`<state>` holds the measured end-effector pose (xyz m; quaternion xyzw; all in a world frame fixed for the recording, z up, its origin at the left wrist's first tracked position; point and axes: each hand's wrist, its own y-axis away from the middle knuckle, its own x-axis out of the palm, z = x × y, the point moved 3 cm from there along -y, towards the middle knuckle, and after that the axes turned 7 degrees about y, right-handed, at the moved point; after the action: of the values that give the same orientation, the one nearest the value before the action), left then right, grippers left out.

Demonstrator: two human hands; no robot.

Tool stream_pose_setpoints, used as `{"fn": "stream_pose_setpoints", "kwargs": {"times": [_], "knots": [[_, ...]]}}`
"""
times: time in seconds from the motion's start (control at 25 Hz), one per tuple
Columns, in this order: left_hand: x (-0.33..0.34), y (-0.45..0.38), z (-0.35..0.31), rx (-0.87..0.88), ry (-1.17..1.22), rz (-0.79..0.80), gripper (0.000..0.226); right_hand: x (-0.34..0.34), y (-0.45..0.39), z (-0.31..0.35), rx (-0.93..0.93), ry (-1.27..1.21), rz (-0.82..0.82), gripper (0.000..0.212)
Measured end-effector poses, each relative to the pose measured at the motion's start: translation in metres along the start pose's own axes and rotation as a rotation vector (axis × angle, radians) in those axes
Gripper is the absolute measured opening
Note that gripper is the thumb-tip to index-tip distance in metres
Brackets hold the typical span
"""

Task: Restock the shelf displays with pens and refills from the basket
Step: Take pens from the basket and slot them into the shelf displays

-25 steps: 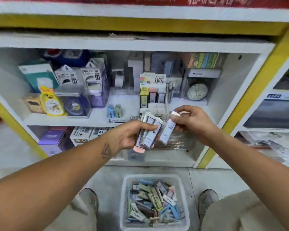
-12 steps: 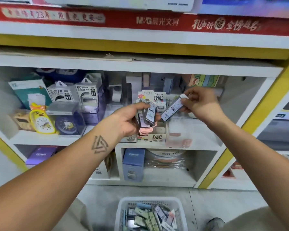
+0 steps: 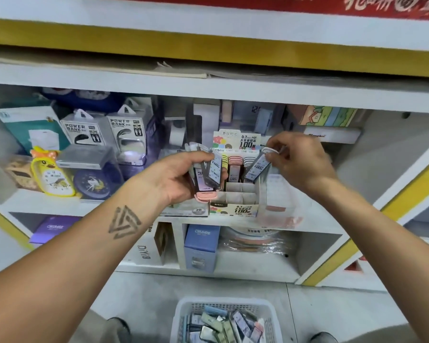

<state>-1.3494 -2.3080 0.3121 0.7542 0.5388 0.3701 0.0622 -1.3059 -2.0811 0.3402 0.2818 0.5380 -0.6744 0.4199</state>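
Head view shows the left hand (image 3: 181, 179) gripping a fan of refill packs (image 3: 209, 173), while the right hand (image 3: 299, 162) pinches one refill pack (image 3: 256, 168) over the display box (image 3: 235, 194). Best to tip it upright and slide it squarely into an open slot; the basket (image 3: 224, 320) sits below.

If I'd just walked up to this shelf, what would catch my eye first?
Probably the two hands at the middle shelf: the left hand grips a fan of refill packs, while the right hand pinches one pack over the display box. At the left, a yellow duck clock stands out. On the floor below sits a white basket full of more packs.
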Motion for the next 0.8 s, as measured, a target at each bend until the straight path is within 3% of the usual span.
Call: {"fn": "stream_pose_setpoints", "kwargs": {"times": [0.24, 0.56, 0.8], "knots": [[-0.006, 0.001, -0.001, -0.036, 0.008, 0.008, 0.03, 0.011, -0.002, 0.008, -0.166, 0.097, 0.012, 0.011], [-0.001, -0.005, 0.003, -0.066, -0.013, 0.019, 0.015, 0.015, -0.008, 0.013, -0.253, 0.126, -0.037, 0.011], [0.0, -0.002, -0.003, -0.039, -0.033, 0.039, 0.023, 0.014, -0.01, 0.006, -0.16, 0.079, -0.012, 0.009]]}}
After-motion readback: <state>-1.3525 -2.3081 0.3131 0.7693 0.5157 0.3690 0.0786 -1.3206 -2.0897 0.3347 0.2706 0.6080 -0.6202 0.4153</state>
